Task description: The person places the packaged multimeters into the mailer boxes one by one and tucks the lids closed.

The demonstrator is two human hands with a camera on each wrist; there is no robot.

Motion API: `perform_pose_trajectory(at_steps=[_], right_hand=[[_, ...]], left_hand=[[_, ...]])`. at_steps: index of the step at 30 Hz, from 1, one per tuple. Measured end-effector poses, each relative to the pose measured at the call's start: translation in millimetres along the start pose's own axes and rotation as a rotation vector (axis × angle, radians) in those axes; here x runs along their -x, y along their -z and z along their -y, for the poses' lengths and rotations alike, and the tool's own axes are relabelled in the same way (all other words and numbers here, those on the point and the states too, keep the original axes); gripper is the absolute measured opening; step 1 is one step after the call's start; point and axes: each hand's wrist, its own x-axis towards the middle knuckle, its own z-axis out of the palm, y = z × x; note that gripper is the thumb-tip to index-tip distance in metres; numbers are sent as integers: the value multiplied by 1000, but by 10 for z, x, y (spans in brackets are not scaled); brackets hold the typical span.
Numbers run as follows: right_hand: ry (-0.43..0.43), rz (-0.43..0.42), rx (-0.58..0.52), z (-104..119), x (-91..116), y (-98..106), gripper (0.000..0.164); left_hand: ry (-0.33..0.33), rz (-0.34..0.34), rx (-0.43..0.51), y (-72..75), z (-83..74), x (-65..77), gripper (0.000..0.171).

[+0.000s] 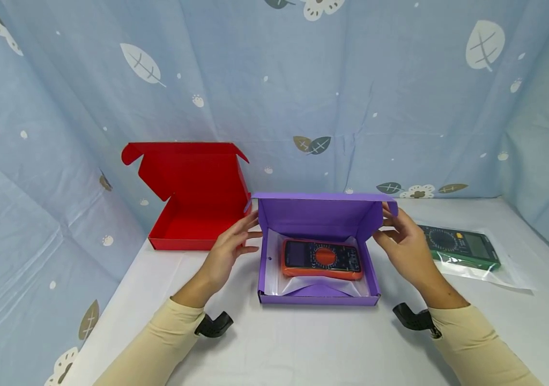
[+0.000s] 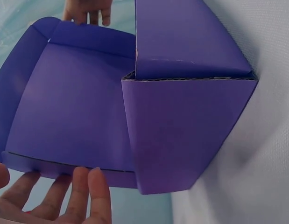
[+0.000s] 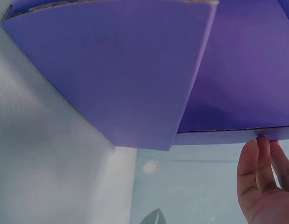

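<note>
In the head view a purple cardboard box (image 1: 320,301) stands on the table with its lid (image 1: 320,209) raised and leaning forward. An orange multimeter (image 1: 325,260) with a dark face and an orange dial lies in it on a clear plastic bag (image 1: 273,268). My left hand (image 1: 228,249) is at the lid's left side, and its fingertips (image 2: 96,179) touch the lid's side flap in the left wrist view. My right hand (image 1: 402,241) is at the lid's right side, its nearly straight fingers (image 3: 263,158) touching the flap there.
An open red box (image 1: 183,244) stands at the back left, close to the purple one. To the right, a green multimeter (image 1: 462,249) in a clear bag lies on the white table (image 1: 303,343). A blue patterned curtain (image 1: 255,96) hangs behind.
</note>
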Motion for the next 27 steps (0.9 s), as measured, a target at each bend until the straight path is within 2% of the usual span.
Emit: perform_pose_trajectory(at_steps=[11, 22, 27], right_hand=[[45, -7, 16, -68, -20, 15, 50], [76, 7, 9, -98, -14, -8, 50], [78, 9, 23, -85, -7, -20, 49]], left_hand=[[-50, 66, -25, 79, 50, -19, 60], [-26, 123, -25, 119, 72, -52, 65], [-35, 128, -75, 135, 66, -52, 70]])
